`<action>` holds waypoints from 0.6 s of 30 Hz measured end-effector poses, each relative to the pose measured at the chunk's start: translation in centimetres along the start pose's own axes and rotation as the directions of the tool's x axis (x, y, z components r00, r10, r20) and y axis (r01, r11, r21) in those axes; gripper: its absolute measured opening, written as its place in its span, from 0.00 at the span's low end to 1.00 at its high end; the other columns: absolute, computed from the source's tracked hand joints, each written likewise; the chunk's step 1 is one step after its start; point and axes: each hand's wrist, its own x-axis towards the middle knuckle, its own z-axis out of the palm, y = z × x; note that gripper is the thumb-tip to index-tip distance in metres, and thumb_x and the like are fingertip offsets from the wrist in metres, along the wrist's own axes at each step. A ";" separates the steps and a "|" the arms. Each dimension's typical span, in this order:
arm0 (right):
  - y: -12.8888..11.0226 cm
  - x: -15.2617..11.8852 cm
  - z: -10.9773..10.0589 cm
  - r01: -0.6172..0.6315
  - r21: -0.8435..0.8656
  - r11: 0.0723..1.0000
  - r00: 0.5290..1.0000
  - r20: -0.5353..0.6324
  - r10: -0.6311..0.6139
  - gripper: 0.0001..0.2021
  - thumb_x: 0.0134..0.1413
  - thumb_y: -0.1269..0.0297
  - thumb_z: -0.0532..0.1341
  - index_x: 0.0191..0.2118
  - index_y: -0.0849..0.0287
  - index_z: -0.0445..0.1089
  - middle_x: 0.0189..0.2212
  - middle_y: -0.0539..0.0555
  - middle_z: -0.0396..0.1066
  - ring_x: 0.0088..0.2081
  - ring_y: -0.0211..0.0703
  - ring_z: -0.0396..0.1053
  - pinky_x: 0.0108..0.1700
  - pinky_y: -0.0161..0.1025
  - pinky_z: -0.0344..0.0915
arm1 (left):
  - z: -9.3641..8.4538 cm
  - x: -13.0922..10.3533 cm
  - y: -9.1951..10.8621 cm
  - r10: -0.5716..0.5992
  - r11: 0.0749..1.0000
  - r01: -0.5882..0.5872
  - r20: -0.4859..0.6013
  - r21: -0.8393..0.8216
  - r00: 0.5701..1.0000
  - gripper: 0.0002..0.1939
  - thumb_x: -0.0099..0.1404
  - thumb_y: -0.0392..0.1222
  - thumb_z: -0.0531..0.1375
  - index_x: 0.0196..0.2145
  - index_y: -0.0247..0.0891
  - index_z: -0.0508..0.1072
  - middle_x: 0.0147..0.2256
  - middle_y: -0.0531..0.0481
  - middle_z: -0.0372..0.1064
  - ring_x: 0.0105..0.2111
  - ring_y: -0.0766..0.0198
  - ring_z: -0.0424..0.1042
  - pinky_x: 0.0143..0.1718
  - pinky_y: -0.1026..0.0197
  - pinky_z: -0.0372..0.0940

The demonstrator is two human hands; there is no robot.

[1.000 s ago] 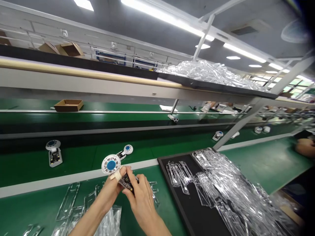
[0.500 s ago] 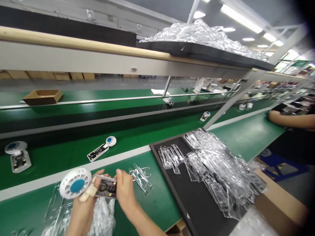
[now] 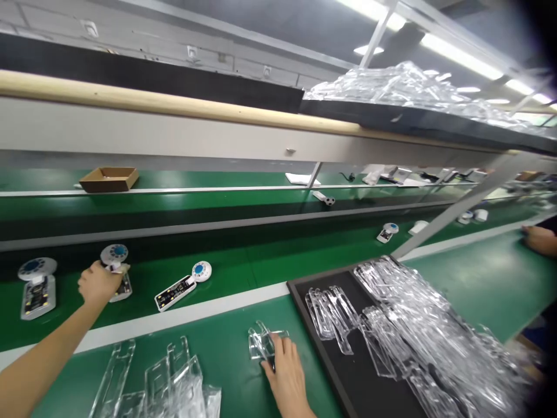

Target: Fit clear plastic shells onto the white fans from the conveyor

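Observation:
On the green belt at the left, my left hand (image 3: 99, 283) is closed on a white device (image 3: 115, 253) with a round blue-centred head and a circuit board. My right hand (image 3: 285, 368) has its fingers on a small group of clear plastic frames (image 3: 260, 341) on the green table (image 3: 235, 371), thumb and fingers around one of them. Similar devices lie on the belt, one (image 3: 37, 290) left of my left hand and another (image 3: 176, 292) to its right. More clear plastic pieces (image 3: 174, 386) lie at the table's front left.
A black tray (image 3: 319, 363) heaped with clear plastic frames stands at the right. A slanted metal post (image 3: 452, 209) rises behind it. Overhead runs a shelf (image 3: 174, 133) with another heaped tray. A cardboard box (image 3: 108, 180) sits at the back left. Another person's hand (image 3: 539, 239) rests at far right.
My left hand has moved the device from over the table onto the belt. My right hand has let go of it and moved right to the clear frames. The view has shifted left.

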 end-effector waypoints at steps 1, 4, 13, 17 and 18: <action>0.3 -0.1 0.3 -0.025 0.057 0.998 1.000 -0.002 0.025 0.25 0.42 0.76 0.63 0.49 0.56 0.62 0.37 0.55 0.66 0.39 0.51 0.65 0.40 0.46 0.65 | 0.8 -0.1 0.6 0.016 1.000 -0.016 0.015 -0.002 1.000 0.41 0.54 0.53 0.55 0.54 0.15 0.54 0.53 0.13 0.52 0.56 0.23 0.48 0.47 0.30 0.51; 1.0 0.0 0.0 -0.123 0.280 0.952 0.992 0.073 0.107 0.24 0.46 0.68 0.62 0.52 0.53 0.61 0.39 0.55 0.65 0.43 0.52 0.65 0.44 0.45 0.64 | 4.0 -1.3 3.2 0.153 0.983 -0.121 0.255 -0.137 0.955 0.43 0.53 0.55 0.56 0.60 0.26 0.51 0.55 0.26 0.56 0.56 0.37 0.56 0.53 0.44 0.54; 0.7 0.9 -4.8 -0.405 0.739 0.539 0.913 0.300 0.277 0.21 0.47 0.45 0.58 0.38 0.58 0.70 0.32 0.55 0.69 0.35 0.49 0.66 0.41 0.44 0.61 | 8.9 -4.7 8.3 0.277 0.949 -0.091 0.665 -0.300 0.693 0.28 0.29 0.45 0.69 0.33 0.39 0.71 0.30 0.45 0.73 0.35 0.45 0.72 0.39 0.54 0.65; -1.5 1.5 -7.2 -0.436 0.838 0.329 0.900 0.416 0.132 0.21 0.44 0.46 0.63 0.37 0.59 0.71 0.26 0.51 0.68 0.29 0.42 0.65 0.33 0.38 0.59 | 7.2 -5.9 9.1 0.218 0.967 -0.097 0.564 -0.237 0.796 0.28 0.28 0.47 0.70 0.30 0.39 0.67 0.21 0.48 0.67 0.34 0.38 0.70 0.41 0.43 0.60; -2.2 1.7 -7.8 -0.465 0.850 0.249 0.884 0.458 0.089 0.20 0.42 0.48 0.65 0.36 0.59 0.71 0.24 0.50 0.67 0.26 0.39 0.63 0.30 0.36 0.57 | 6.3 -6.4 9.5 0.217 0.965 -0.095 0.540 -0.246 0.813 0.30 0.30 0.49 0.69 0.33 0.38 0.67 0.22 0.47 0.67 0.34 0.38 0.70 0.41 0.42 0.59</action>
